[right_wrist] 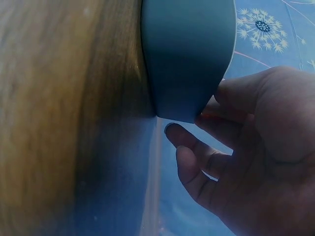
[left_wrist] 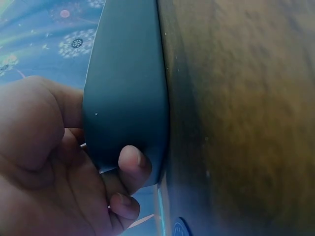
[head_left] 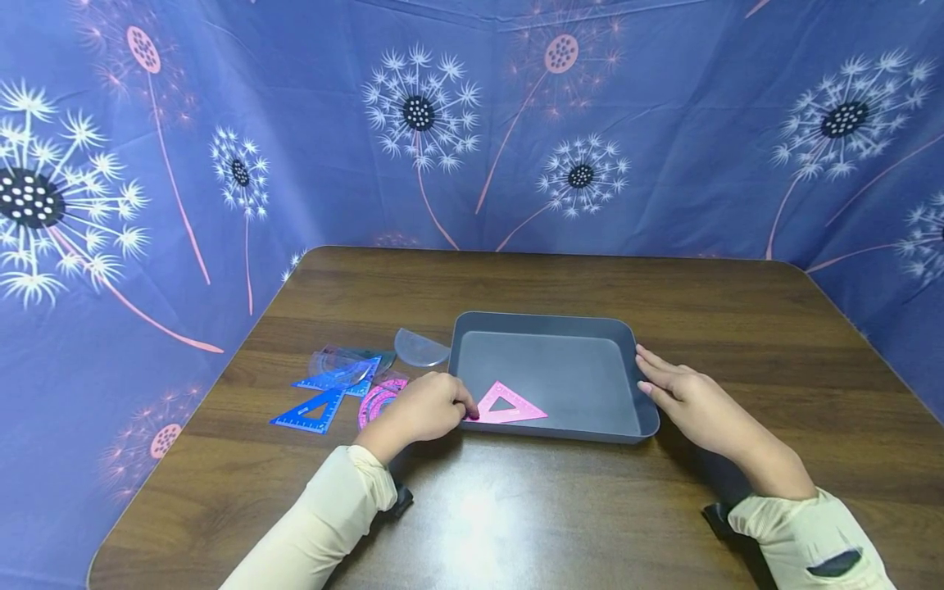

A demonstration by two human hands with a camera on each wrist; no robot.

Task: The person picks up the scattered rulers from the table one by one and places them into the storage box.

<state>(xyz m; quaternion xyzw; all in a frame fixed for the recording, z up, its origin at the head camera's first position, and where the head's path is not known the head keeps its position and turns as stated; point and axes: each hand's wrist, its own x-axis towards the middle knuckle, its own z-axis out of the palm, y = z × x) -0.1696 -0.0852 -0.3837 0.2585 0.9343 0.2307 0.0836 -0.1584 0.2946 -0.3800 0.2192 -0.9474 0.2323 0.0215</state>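
A grey rectangular tray sits on the table. Inside its front left part lies a pink set square, flat or nearly so. My left hand is at the tray's front left corner, its curled fingers pinching the near corner of the set square; the exact grip is hidden. In the left wrist view the thumb goes behind the tray wall while other fingertips stay outside it. My right hand rests against the tray's right side with fairly straight fingers.
Left of the tray lie blue set squares, pink protractors and clear drawing pieces in a loose overlapping pile. A clear protractor lies beside the tray's left wall. Behind the wooden table hangs a blue dandelion-print cloth.
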